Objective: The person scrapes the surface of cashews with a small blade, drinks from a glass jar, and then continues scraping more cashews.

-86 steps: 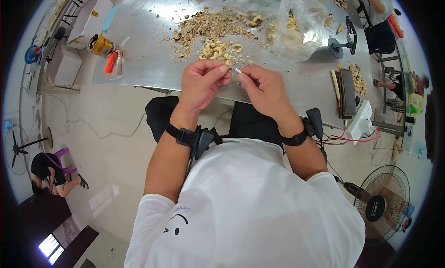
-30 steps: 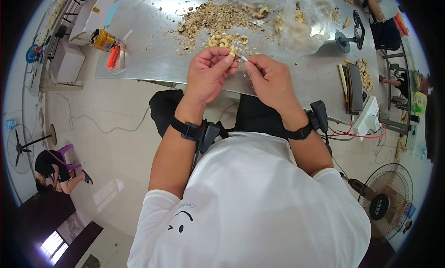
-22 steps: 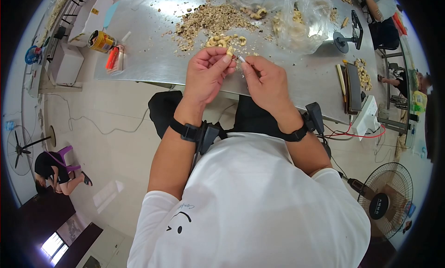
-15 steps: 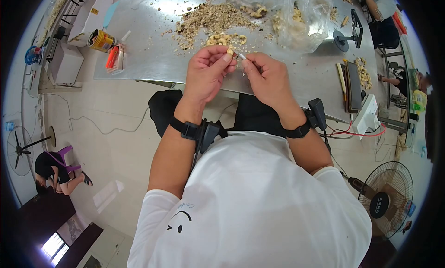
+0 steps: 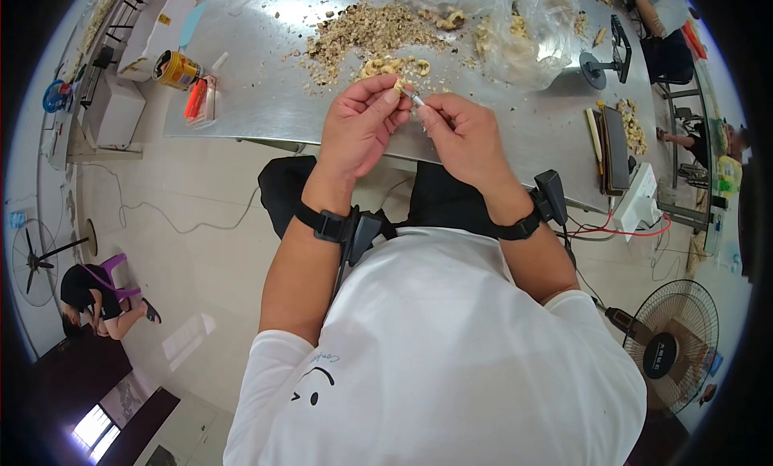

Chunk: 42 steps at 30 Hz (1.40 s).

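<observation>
My left hand [image 5: 360,124] pinches a pale yellow curved piece [image 5: 398,84], like a cashew nut, between thumb and fingertips. In my right hand [image 5: 467,136] is a slim silver tool [image 5: 415,99] that looks like a craft knife. Its narrow end meets the piece or comes very close to it; the tip is too small to make out. Just beyond the hands lie several similar yellow curved pieces [image 5: 392,66]. Behind them spreads a heap of brown and tan flakes [image 5: 366,35].
On the metal table [image 5: 266,103] stand a clear plastic bag [image 5: 527,43] of yellow pieces, a yellow-labelled jar [image 5: 175,70], an orange-handled item [image 5: 196,99], a black stand [image 5: 594,67] and a dark case [image 5: 614,152]. A power strip [image 5: 636,198] is at the right edge. Other people sit nearby.
The silver tool has tilted and moved up-left against the yellow piece, showing more of its metal shaft. My left hand has shifted slightly left.
</observation>
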{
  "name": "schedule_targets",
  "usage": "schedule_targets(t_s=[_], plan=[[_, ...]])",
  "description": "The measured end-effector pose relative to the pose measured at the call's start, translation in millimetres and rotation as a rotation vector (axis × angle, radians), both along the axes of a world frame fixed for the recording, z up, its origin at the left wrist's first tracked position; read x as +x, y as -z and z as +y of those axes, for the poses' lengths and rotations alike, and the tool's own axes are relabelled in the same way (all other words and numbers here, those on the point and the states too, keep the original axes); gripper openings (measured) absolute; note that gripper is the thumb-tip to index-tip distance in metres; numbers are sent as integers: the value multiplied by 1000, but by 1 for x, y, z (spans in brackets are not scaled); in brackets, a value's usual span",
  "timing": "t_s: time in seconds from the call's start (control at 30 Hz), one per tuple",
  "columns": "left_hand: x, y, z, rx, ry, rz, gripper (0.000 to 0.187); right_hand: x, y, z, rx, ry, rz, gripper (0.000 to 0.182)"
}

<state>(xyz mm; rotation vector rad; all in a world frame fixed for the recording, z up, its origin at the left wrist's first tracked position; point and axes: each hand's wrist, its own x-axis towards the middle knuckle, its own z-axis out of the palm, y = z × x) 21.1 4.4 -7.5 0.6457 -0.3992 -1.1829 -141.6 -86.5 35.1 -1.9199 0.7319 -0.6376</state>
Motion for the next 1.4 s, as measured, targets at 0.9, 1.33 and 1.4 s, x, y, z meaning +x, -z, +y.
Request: schedule_targets(t_s=[0.9,1.33,1.4], plan=[[-8,-2,-1,52,-110,-93,22,-6,-5,-7,6,3,9,16],[-7,-2,-1,87,-101,-122,21,-1,0,5,-277,163,-6,16],[-6,-3,0,88,-93,-117,21,1,4,4,-401,199,-61,16]])
